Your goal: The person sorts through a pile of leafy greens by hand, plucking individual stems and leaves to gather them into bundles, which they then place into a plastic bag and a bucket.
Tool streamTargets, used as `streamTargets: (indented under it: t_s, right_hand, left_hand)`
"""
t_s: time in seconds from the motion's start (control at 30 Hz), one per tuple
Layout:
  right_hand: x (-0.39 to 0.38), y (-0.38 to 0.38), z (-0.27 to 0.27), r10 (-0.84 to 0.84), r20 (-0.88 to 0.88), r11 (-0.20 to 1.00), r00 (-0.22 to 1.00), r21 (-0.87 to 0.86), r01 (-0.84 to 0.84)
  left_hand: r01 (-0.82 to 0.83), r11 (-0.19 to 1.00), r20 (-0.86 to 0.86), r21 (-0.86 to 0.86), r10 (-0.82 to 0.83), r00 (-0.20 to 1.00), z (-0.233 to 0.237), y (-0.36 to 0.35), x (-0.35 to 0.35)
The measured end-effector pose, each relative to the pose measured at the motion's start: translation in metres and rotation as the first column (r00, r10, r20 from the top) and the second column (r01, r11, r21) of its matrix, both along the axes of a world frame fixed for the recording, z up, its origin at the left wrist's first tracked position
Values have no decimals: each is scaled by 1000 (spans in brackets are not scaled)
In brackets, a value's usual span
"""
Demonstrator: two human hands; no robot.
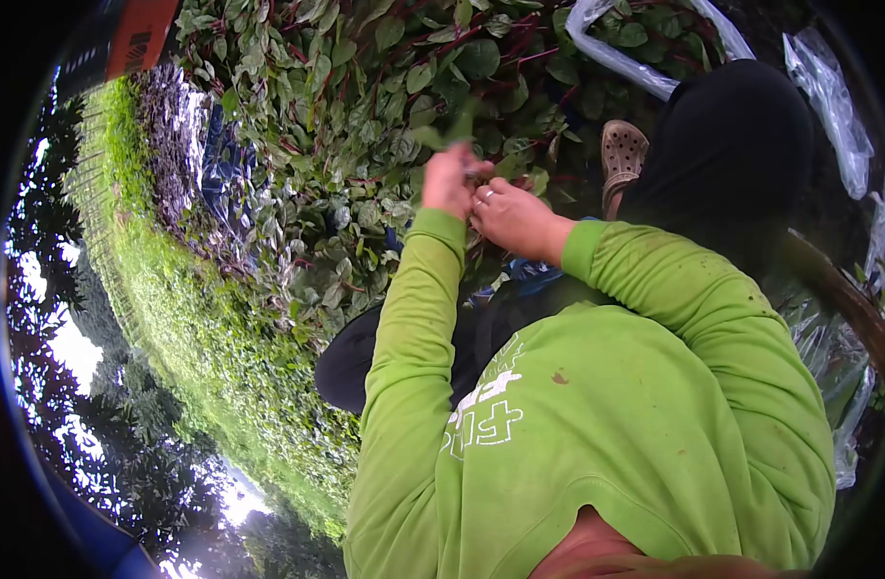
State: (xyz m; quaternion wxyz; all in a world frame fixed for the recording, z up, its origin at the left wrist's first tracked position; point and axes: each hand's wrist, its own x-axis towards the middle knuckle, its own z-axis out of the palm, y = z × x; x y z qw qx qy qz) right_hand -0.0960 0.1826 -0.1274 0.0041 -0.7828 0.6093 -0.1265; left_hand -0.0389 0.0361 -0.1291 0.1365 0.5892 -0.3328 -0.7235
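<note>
My left hand (448, 180) is closed round a leafy sprig (454, 130), whose green leaves are blurred and stick up past the fingers. My right hand (516, 216), with a ring on one finger, is curled beside it, fingertips against or very near the left hand. Its fingers are bent into a pinch; what lies between them is hidden. Under and around both hands spreads a big heap of leafy greens (365, 116) with dark green leaves and reddish-purple stems.
A clog (623, 151) and a dark-trousered knee (722, 145) lie right of the heap. Clear plastic sheeting (829, 111) is along the right. Blue sheeting (221, 169) shows at the left, beside a green planted strip (211, 318). A brown curved piece (843, 299) lies far right.
</note>
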Motion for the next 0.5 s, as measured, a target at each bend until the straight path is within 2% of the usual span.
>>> streamTargets:
  t_s: [0.03, 0.07, 0.1, 0.13, 0.17, 0.23, 0.27, 0.3, 0.33, 0.37, 0.4, 0.43, 0.47, 0.5]
  right_hand:
    - [1, 0, 0, -3, 4, 1000, 1000, 3, 3]
    - [1, 1, 1, -4, 6, 1000, 1000, 4, 4]
    - [-2, 1, 0, -3, 3, 1000, 1000, 4, 3]
    - [-3, 1, 0, -2, 20, 1000, 1000, -13, 3]
    - [-3, 2, 1, -6, 40, 1000, 999, -31, 7]
    - [-4, 3, 6, -6, 88, 1000, 996, -29, 8]
    - [-5, 3, 11, 7, 117, 1000, 993, -14, -5]
    - [-4, 1, 15, 23, 148, 1000, 989, -1, -23]
    - [-2, -2, 18, 22, 173, 1000, 985, -8, -21]
    - [-1, -3, 21, 17, 194, 1000, 981, -10, -15]
    - [-2, -3, 23, 9, 212, 1000, 977, -7, -8]
    - [-5, -3, 29, 11, 257, 1000, 966, 13, -15]
    - [-9, -3, 37, 10, 298, 999, 954, 37, -22]
    - [-12, -2, 40, 5, 340, 998, 940, 62, -28]
  left_hand:
    - [-195, 977, -50, 85, 200, 979, 6, -15, 6]
    - [-235, 958, -235, 162, 269, 934, -13, -46, 33]
    - [-335, 939, -296, 81, 344, 891, -28, -76, 63]
    - [-507, 857, -294, -92, 463, 836, -12, -99, 84]
    - [-650, 760, -482, 16, 575, 661, 13, -124, 111]
    - [-792, 527, -718, 309, 676, 170, 55, -159, 155]
    - [-774, 593, -655, 223, 679, 332, 56, -160, 159]
    - [-623, 782, -592, -18, 494, 637, 56, -143, 146]
    - [-357, 887, -408, -295, 221, 886, 55, -125, 133]
    - [-75, 864, -188, -498, -23, 982, 56, -107, 119]
    - [304, 789, 42, -534, -334, 942, 56, -83, 99]
    - [637, 603, 259, -480, -596, 760, 54, -68, 87]
    - [840, 473, 399, -266, -739, 543, 13, -72, 95]
    - [967, 248, 598, -51, -768, 229, 1, -66, 90]
